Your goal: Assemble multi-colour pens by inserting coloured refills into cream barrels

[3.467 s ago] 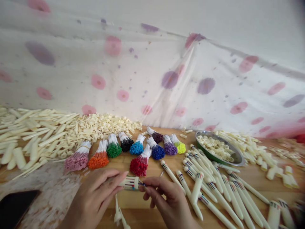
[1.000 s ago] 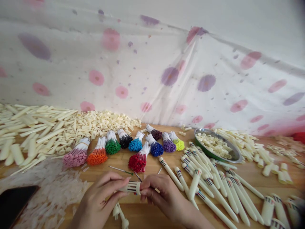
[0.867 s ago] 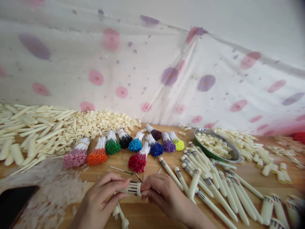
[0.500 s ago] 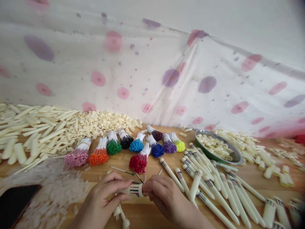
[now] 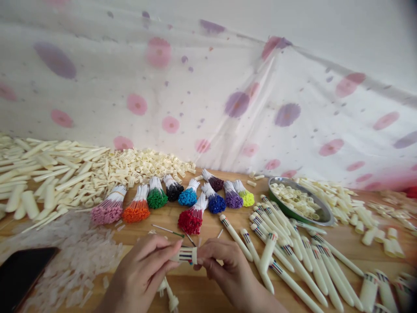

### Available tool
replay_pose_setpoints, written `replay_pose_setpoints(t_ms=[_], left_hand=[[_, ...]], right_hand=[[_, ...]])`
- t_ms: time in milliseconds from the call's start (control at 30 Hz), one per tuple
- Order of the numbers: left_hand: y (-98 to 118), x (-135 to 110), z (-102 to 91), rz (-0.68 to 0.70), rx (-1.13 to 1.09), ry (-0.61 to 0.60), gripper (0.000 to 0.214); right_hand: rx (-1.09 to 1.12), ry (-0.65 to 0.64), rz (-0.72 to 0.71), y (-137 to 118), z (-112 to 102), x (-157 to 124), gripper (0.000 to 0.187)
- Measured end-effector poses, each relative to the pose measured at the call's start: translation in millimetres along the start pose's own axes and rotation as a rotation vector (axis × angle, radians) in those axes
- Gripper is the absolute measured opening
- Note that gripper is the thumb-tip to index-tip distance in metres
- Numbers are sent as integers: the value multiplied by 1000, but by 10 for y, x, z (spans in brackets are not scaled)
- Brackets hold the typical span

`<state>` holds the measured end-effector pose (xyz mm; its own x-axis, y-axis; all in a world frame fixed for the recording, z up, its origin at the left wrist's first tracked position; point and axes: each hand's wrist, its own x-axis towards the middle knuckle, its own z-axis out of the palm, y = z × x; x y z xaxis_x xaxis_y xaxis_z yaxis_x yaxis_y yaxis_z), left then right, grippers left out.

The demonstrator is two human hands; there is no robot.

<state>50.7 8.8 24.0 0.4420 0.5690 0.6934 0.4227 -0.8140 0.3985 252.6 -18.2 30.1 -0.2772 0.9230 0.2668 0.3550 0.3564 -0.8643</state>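
Note:
My left hand (image 5: 146,267) is closed around a short cream slotted pen barrel (image 5: 188,255), held nearly level, its right end bare. Dark and coloured strips show in its slots, with small red and blue bits below. At the barrel's collared right end, my right hand (image 5: 224,265) has thumb and fingers pinched together; whatever lies between them is hidden. Under my left hand, a cream pen part (image 5: 171,298) rests on the table. A thin refill with a green tip (image 5: 167,230) lies just beyond the hands, and the red-tipped refill bundle (image 5: 192,217) stands behind it.
More coloured refill bundles (image 5: 158,195) form a row. Many multicolour pens (image 5: 299,265) lie at right, near a metal dish (image 5: 325,213) of cream rings. Cream parts (image 5: 65,169) are heaped at back left. Clear plastic pieces (image 5: 74,256) and a phone (image 5: 26,276) lie at left.
The view has shifted slightly. The barrel stays between my hands, with its slotted side turned a little; my right fingers have shifted slightly at its end.

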Motion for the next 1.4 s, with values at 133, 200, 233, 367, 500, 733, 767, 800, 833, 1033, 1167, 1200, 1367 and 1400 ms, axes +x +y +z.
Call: replay_pose_setpoints(t_ms=[133,200,233,367,500,733,767,800,833,1033,1167,1200,1367,1400], left_hand=[[14,4,-40,33,97,8,25],[15,-1,-51,35,112,4,26],[16,-1,-55,37,118,0,26],[35,28,-58,44,163,10,26],[40,53,-33,7,208,44,22],[-173,-98,51,-197,125,-38,7],[-210,-105,52,-244,91,-42,7],[-243,-104,50,-281,62,-34,8],[-270,-95,44,-313,40,-17,10],[-353,-33,1,-424,14,30,20],[-341,-26,3,-506,-20,71,32],[-337,-24,3,-517,-22,74,34],[-383,-31,-22,-532,-1,27,32],[-401,-35,-30,-531,4,9,30]], right_hand=[[229,6,211,-102,53,13,34],[298,-17,271,-136,51,16,35],[333,-34,291,-140,46,15,36],[570,-113,363,-53,48,1,33],[767,-51,423,48,120,14,35],[454,-11,339,22,181,70,44],[407,26,341,42,145,85,48],[337,86,345,77,89,107,53],[251,164,348,125,13,137,58],[-203,447,411,565,-741,573,45],[-487,365,514,773,-1104,1029,24],[-552,321,537,801,-1139,1143,25],[-811,60,621,878,-1129,1599,28],[-851,13,635,891,-1122,1657,28]])
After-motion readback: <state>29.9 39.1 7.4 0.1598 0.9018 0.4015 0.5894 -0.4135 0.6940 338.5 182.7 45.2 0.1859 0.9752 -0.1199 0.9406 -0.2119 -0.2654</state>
